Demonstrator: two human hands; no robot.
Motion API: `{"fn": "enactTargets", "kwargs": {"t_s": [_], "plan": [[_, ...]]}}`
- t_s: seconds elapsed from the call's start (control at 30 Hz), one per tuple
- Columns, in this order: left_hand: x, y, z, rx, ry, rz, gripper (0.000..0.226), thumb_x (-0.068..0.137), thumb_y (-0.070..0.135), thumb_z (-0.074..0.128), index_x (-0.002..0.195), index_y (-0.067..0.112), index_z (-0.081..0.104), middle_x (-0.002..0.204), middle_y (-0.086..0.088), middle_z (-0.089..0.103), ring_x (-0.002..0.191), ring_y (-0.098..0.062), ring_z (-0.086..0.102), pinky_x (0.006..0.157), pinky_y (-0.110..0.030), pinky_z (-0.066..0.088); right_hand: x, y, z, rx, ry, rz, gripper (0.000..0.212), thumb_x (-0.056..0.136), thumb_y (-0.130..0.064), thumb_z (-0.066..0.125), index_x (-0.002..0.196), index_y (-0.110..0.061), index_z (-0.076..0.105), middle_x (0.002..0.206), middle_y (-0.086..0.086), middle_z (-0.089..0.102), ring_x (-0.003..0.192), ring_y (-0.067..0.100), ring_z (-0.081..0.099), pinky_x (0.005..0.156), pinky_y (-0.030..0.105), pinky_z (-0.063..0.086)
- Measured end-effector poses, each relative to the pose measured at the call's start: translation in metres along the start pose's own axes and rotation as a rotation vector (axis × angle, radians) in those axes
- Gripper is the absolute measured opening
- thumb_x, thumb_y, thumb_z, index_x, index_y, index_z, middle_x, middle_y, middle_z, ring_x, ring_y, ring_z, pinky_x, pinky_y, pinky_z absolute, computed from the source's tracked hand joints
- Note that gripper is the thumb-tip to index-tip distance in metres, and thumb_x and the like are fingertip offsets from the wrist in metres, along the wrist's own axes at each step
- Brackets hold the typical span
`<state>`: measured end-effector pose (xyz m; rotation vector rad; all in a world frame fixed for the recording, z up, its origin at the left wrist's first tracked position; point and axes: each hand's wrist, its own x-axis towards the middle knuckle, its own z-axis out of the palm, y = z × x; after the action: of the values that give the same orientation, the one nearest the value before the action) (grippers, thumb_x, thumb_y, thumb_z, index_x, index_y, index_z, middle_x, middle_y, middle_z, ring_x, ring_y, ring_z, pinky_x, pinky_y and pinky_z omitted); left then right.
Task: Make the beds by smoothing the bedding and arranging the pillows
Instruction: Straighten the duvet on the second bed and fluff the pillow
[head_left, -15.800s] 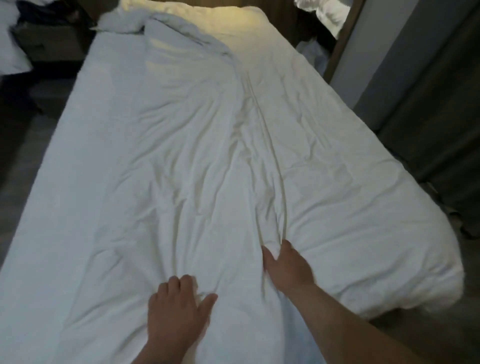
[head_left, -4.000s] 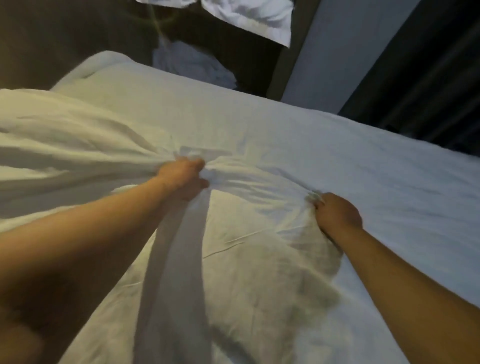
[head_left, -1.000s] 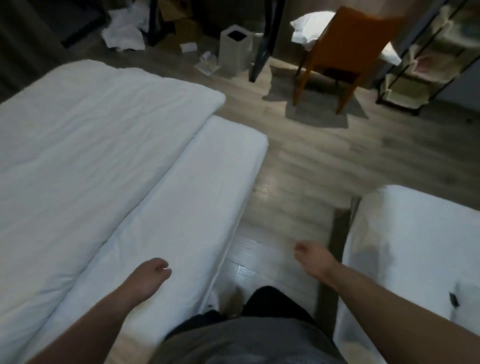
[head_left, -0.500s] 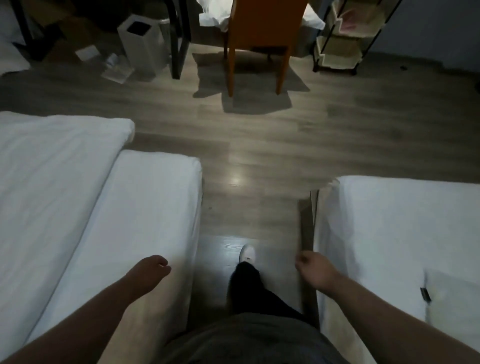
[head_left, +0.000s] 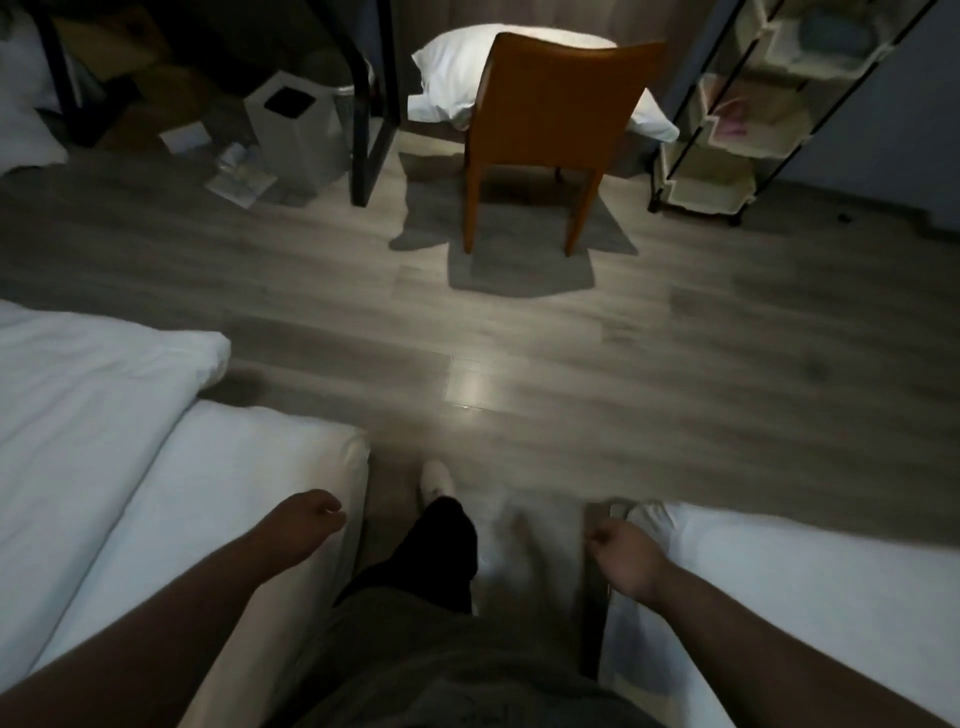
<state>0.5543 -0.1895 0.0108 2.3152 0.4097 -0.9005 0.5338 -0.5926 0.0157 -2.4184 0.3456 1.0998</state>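
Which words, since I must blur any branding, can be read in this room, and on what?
None can be read.
Papers on the floor beside the bin: too blurred to read.
Packets on the rack: too blurred to read.
Bedding, pillow, chair: no print shows.

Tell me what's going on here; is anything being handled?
A person stands between the left bed and the right bed, facing an orange chair with a pillow behind its backrest. The left hand and right hand hang loosely curled, holding nothing. The duvet on the left bed looks smooth.
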Motion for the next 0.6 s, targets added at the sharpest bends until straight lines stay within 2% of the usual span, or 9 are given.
{"fn": "enactTargets", "kwargs": {"t_s": [0.07,0.13,0.23,0.37,0.43,0.5,0.6], "plan": [[0.027,0.014,-0.011,-0.013,-0.01,-0.009,0.03,0.093,0.025,0.059,0.118,0.011,0.062,0.121,-0.006,0.06,0.106,-0.019,0.055,0.089,-0.028,0.041,0.033,-0.015,-0.027,-0.014,0.003,-0.011,0.014,0.09,-0.029,0.054,0.079,-0.032,0.063,0.087,-0.001,0.066,0.087,0.015,0.063,0.081,0.027,0.047],[0.058,0.026,-0.024,-0.026,-0.018,-0.015,0.026,0.092,0.024,0.059,0.114,0.011,0.064,0.117,-0.007,0.061,0.102,-0.019,0.056,0.087,-0.029,0.043,0.064,-0.036,-0.06,-0.067,0.012,0.005,0.013,0.092,-0.025,0.055,0.096,-0.023,0.067,0.1,0.003,0.068,0.092,0.015,0.061,0.077,0.021,0.04],[0.097,0.045,-0.049,-0.008,-0.047,0.007,0.022,0.092,0.026,0.059,0.11,0.014,0.065,0.117,-0.009,0.063,0.101,-0.02,0.057,0.087,-0.029,0.044,0.105,-0.07,-0.114,-0.148,0.004,0.007,0.029,0.094,-0.024,0.052,0.118,-0.013,0.064,0.119,0.006,0.064,0.108,0.02,0.059,0.083,0.021,0.04],[0.13,0.064,-0.095,-0.037,-0.046,-0.011,0.028,0.095,0.023,0.056,0.12,0.012,0.061,0.123,-0.007,0.061,0.11,-0.019,0.057,0.091,-0.025,0.041,0.148,-0.123,-0.181,-0.272,0.005,-0.03,0.033,0.097,-0.027,0.047,0.125,-0.014,0.059,0.13,0.007,0.059,0.118,0.022,0.055,0.094,0.024,0.041],[0.143,0.069,-0.119,-0.079,-0.008,-0.015,0.018,0.095,0.019,0.056,0.109,0.015,0.065,0.113,-0.007,0.065,0.1,-0.017,0.06,0.08,-0.021,0.042,0.168,-0.155,-0.205,-0.328,0.012,-0.067,0.034,0.097,-0.028,0.046,0.126,-0.014,0.058,0.132,0.006,0.057,0.12,0.021,0.054,0.095,0.023,0.04],[0.155,0.069,-0.139,-0.181,0.052,-0.033,0.01,0.094,0.017,0.057,0.094,0.016,0.067,0.095,-0.003,0.067,0.084,-0.01,0.06,0.069,-0.018,0.042,0.19,-0.188,-0.223,-0.386,0.014,-0.124,0.035,0.097,-0.027,0.047,0.127,-0.013,0.058,0.133,0.006,0.057,0.122,0.021,0.052,0.096,0.022,0.038],[0.172,0.061,-0.16,-0.302,0.108,-0.112,0.012,0.092,0.02,0.059,0.091,0.014,0.069,0.092,-0.003,0.067,0.082,-0.013,0.061,0.069,-0.023,0.044,0.224,-0.24,-0.24,-0.473,-0.007,-0.186,0.034,0.096,-0.025,0.049,0.126,-0.011,0.059,0.131,0.008,0.058,0.12,0.021,0.053,0.092,0.02,0.038]]}}
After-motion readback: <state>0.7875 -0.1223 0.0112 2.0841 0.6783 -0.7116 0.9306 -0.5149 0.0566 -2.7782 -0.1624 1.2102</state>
